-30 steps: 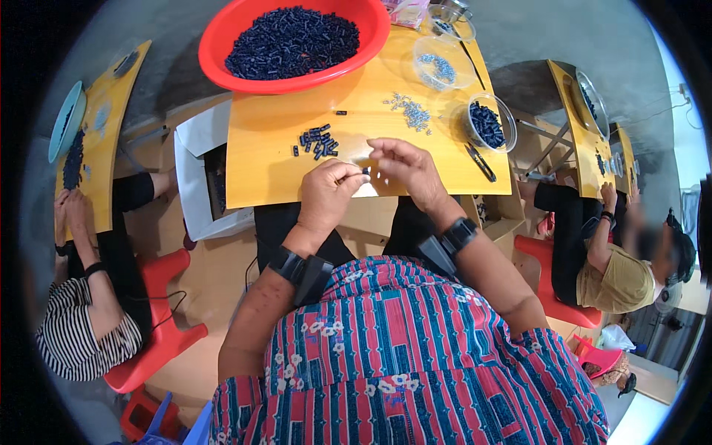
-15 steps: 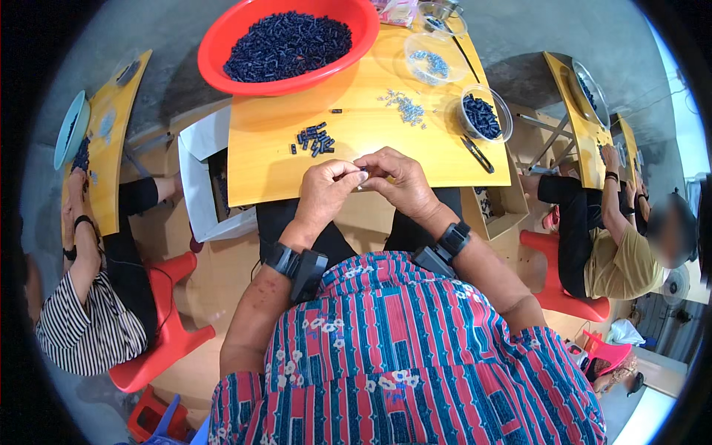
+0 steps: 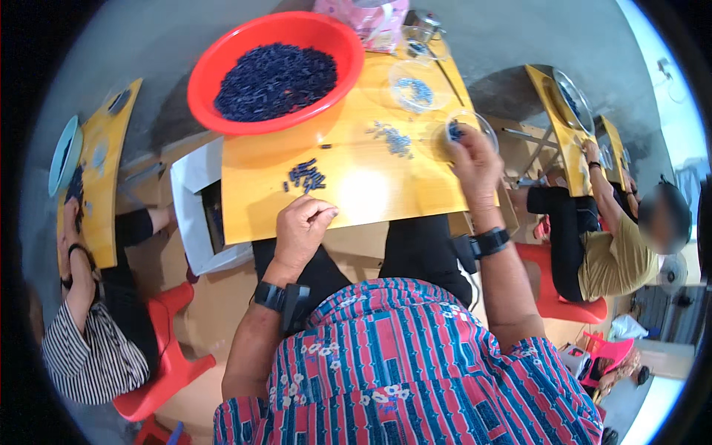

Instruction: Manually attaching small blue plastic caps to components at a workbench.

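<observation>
My left hand [image 3: 298, 228] is at the table's front edge, thumb pressed to its curled fingers; anything between them is too small to make out. Just beyond it lies a small pile of dark blue-black tubular pieces [image 3: 307, 176], with one loose piece [image 3: 325, 146] farther off. My right hand [image 3: 476, 165] reaches over the round clear tub [image 3: 489, 127] at the table's right side. Its fingers are bent together at the tub, tips partly hidden, beside dark pieces [image 3: 455, 132] inside. Small pale, clear-looking parts [image 3: 394, 139] are scattered on the tabletop left of this hand.
A large red basin [image 3: 200, 93] heaped with dark pieces takes up the far left of the yellow table [image 3: 259, 215]. Behind the tub stand a clear bowl [image 3: 394, 72] of pale parts and a pink bag [image 3: 371, 22]. An open white carton [image 3: 194, 174] stands left. Co-workers sit at both sides.
My hands have parted from a shared hold on a small dark piece. The right went right and forward to the tub; the left moved slightly left and nearer. The head view has shifted a little.
</observation>
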Demonstrator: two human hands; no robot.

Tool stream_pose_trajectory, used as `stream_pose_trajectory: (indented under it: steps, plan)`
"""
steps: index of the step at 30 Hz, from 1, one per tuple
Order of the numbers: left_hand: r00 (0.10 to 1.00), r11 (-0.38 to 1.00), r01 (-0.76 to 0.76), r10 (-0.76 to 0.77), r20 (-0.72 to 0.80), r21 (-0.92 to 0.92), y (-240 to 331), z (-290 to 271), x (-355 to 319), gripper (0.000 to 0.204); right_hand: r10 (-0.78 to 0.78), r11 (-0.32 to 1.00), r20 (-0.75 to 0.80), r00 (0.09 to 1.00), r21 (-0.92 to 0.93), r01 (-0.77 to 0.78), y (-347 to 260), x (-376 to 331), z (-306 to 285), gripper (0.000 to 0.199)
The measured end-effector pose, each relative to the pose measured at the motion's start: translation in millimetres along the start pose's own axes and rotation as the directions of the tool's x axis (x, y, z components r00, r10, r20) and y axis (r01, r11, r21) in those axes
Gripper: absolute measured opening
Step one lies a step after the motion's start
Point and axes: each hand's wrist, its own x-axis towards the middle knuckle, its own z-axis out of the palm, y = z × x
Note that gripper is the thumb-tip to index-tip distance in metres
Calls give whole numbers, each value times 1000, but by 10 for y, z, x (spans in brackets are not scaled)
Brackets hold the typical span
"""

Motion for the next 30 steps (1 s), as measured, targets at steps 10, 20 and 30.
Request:
stream_pose_trajectory:
  steps: [10,20,30]
  plan:
    - [929,951,-115,205,-307,286,-58,-330,97,9,-300,915,49,953,-267,302,68,167,-17,34]
    - [973,890,-71,161,-164,451,-24,-458,87,53,-345,913,579,738,25,408,-737,-242,1068,44]
    - [969,989,-48,80,-233,141,-225,-614,150,66,-385,922,491,781,180,342,-1000,-193,1180,31]
